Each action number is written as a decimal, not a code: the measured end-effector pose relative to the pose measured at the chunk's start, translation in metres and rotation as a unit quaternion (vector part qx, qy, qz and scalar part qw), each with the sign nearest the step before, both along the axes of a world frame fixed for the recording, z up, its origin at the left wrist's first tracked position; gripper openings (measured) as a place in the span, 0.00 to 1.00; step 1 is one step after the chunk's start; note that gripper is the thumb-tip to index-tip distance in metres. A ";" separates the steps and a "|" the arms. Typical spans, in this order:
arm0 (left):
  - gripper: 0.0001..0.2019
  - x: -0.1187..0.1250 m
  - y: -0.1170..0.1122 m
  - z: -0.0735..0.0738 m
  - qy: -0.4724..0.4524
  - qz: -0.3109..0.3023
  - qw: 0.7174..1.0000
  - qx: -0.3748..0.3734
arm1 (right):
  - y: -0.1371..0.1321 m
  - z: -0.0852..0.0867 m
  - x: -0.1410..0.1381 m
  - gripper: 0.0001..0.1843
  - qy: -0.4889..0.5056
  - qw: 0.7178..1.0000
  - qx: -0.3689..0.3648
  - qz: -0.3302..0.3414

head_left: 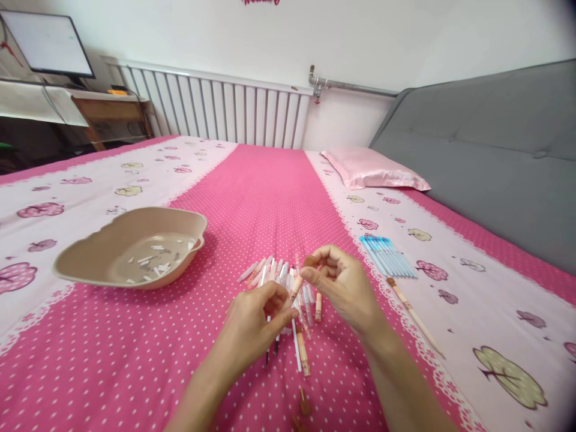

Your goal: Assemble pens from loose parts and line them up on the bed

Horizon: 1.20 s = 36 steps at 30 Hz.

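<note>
Pinching on both sides: fingers of my left hand (pixel 256 315) grip the lower end of a peach barrel (pixel 296 289); my right hand (pixel 344 285) has a brown cap (pixel 310 261) nipped between thumb and fingertips at the barrel's upper end. Cap joined to barrel or just beside it, I can't tell from this feed. Barrel is tilted, above a heap of pale pen parts (pixel 256 273) on the bed (pixel 270 198). Short peach piece (pixel 318 307) just right of the heap. Nearer me: longer peach tube (pixel 304 357), white stick (pixel 296 348) beside it, dark-tipped refills (pixel 276 345) by the left hand, brown topper (pixel 305 403) close to the bottom edge. Further right, blue-capped pens (pixel 389 258) in a row; near them, one peach pen (pixel 414 315) lying diagonally. Well left: beige basin (pixel 103 255), white and gray bits (pixel 162 268) scattered inside. Beyond: pink pillow (pixel 373 169), gray headboard (pixel 486 120), white radiator (pixel 216 102), monitor (pixel 49 45) on a counter (pixel 108 108) far left.
</note>
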<state>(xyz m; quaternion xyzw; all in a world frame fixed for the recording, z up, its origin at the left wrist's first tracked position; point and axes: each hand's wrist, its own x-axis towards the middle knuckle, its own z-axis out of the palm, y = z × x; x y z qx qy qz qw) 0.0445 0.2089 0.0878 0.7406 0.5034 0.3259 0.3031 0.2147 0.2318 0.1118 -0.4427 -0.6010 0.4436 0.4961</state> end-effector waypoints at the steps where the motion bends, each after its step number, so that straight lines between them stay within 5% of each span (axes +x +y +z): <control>1: 0.06 0.000 0.000 0.000 -0.010 0.004 1.000 0.002 | 0.000 0.000 0.000 0.19 -0.002 1.000 -0.002 0.008; 13: 0.10 -0.009 0.005 -0.008 -0.133 0.129 0.982 -0.029 | 0.000 -0.005 -0.007 0.18 -0.063 0.997 -0.028 0.037; 36: 0.05 0.013 -0.005 -0.004 -0.049 0.042 0.996 -0.059 | 0.003 -0.006 -0.009 0.12 0.066 0.996 0.038 -0.040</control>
